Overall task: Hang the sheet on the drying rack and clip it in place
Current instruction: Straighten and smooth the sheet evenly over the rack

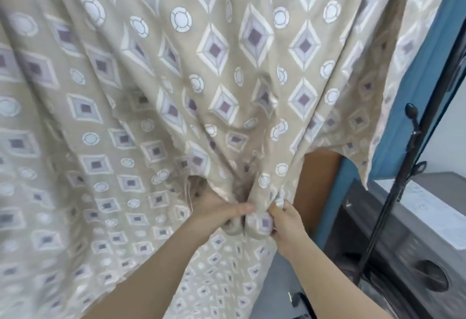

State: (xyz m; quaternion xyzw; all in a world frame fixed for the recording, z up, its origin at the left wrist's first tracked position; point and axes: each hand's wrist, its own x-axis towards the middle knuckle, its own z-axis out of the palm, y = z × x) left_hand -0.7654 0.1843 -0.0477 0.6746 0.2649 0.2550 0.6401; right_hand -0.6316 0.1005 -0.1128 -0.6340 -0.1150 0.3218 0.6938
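So the sheet [176,79] is a thin, soft-looking beige cotton, printed all over with pale diamonds that have dark purple centres, plus small white circles. It hangs in long loose folds above both hands and spreads way out to the left of them, so it fills nearly the whole view. The top of it runs out of shot, so I can't tell what it's hanging from.

The hands are close together, almost touching, both clamped on the same bunched-up bit of fabric. The left hand [219,214] has its thumb lying across the front of the gather, with the fingers tucked in behind it. The right hand [286,225] pinches a rolled fold right beside it. More sheet drops down below the hands, between the forearms.

Just up and right of the right hand the hem shows, slightly frayed. It arches over a brown panel [320,180], then dips to a hanging corner.

Further right of that hand there's a blue frame [413,106], a thin black metal pole [393,205] with a knob on top, and a grey appliance [408,250] with a round recess in its front. The only open gap is the grey floor [285,291] below the right wrist.
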